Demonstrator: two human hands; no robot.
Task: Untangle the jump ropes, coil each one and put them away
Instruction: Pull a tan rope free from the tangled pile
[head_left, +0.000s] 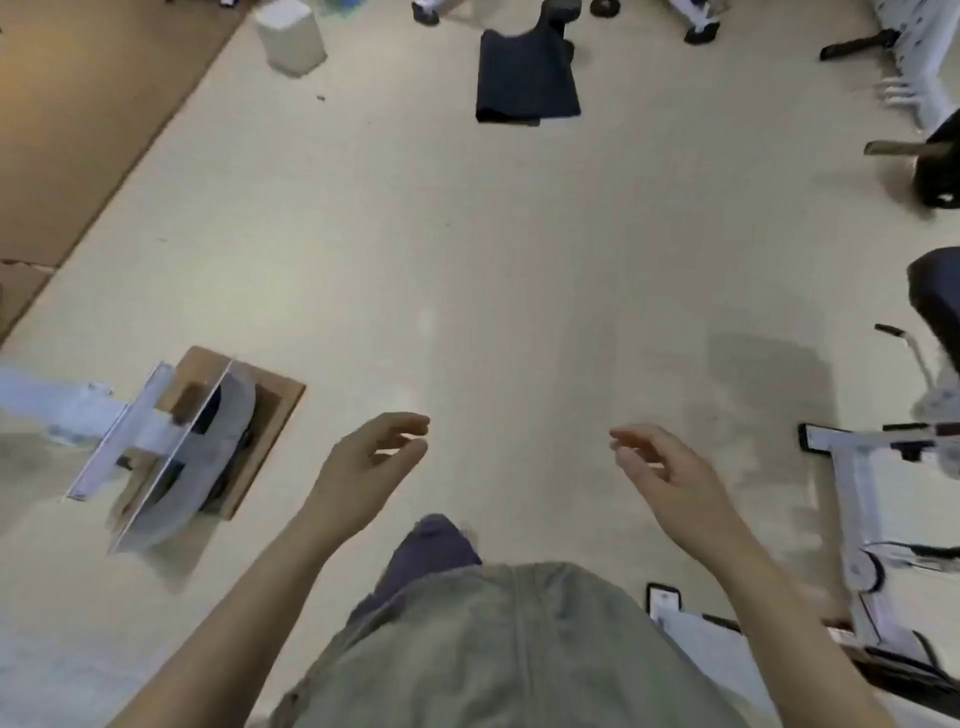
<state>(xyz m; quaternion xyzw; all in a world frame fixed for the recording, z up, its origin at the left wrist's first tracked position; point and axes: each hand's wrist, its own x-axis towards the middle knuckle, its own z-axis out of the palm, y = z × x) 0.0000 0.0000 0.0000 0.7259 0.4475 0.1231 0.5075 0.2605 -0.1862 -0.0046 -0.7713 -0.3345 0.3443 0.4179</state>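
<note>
Beige flooring (467, 249) fills most of the view, and no jump rope can be made out anywhere on it, so where the ropes lie cannot be told from this picture.

Both hands hang in front of the person's body, above the floor and well apart from each other. The left hand (363, 467) has its fingers loosely curled toward the thumb and holds nothing. The right hand (670, 473) mirrors it, fingers relaxed and slightly bent, also holding and touching nothing. Both forearms are bare. Below them show a grey-green shirt (509, 649) and a dark trouser leg (431, 551) stepping forward.

On the floor far ahead lies a dark folded cloth (524, 78), with a white bin (291, 39) to its left near the edge of a brown mat (88, 104) that covers the upper left corner. At the left, near the left hand, a flat cardboard sheet (270, 410) lies on the floor with blurred white and grey equipment (156, 447) over it. At the right stands a white metal frame (857, 493), and above it a dark chair seat (935, 296) reaches in from the edge. At the top edge the shoes (701, 31) of other people are visible. The whole picture is softened by motion blur, so small details are unclear.
</note>
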